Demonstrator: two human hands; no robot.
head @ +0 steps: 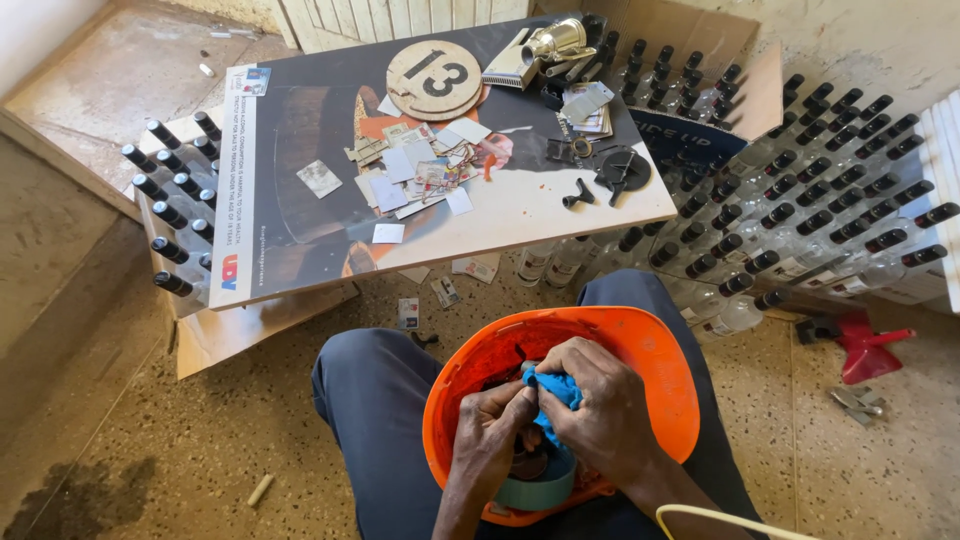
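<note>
An orange hard hat (660, 380) lies upside down on my lap. My left hand (490, 430) and my right hand (600, 410) are both inside it, closed together on a bunched blue cloth (555, 395). A teal band (535, 492) of the hat's inner lining shows below my hands. What lies under the cloth inside the hat is hidden.
A printed board (300, 180) serves as a low tabletop ahead, strewn with paper cards (420, 170), a round wooden disc (435, 80), a metal funnel (555, 42) and black fittings (620, 170). Several clear bottles with black caps (800, 210) lie stacked right and left. A red funnel (865, 350) lies on the floor.
</note>
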